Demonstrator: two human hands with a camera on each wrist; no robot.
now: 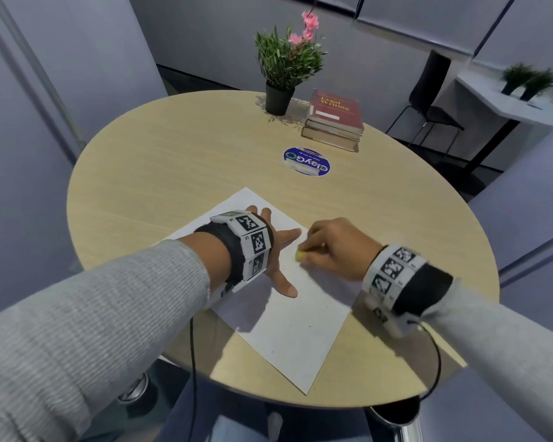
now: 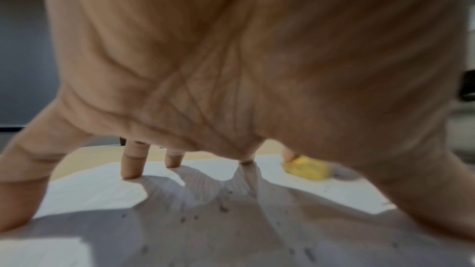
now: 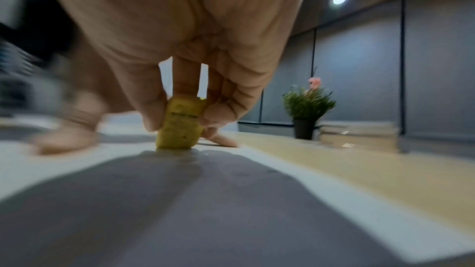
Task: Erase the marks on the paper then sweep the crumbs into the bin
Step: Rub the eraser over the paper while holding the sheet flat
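Note:
A white sheet of paper [image 1: 296, 333] lies at an angle on the round wooden table [image 1: 173, 161]. My left hand [image 1: 276, 250] presses on the paper with fingers spread and straight; its fingertips [image 2: 131, 172] stand on the sheet. My right hand [image 1: 332, 247] pinches a small yellow eraser [image 1: 299, 256] between thumb and fingers, its lower end on the paper just right of my left thumb. The eraser [image 3: 180, 125] is upright in the right wrist view and shows as a yellow block [image 2: 307, 169] in the left wrist view. Dark eraser crumbs [image 2: 223, 208] are scattered over the paper.
A potted plant [image 1: 283, 68] and a stack of books [image 1: 334, 121] stand at the table's far side, with a round blue sticker [image 1: 306, 161] in front of them. A dark bin [image 1: 393, 409] sits below the table's near right edge. A black chair [image 1: 428, 100] stands beyond.

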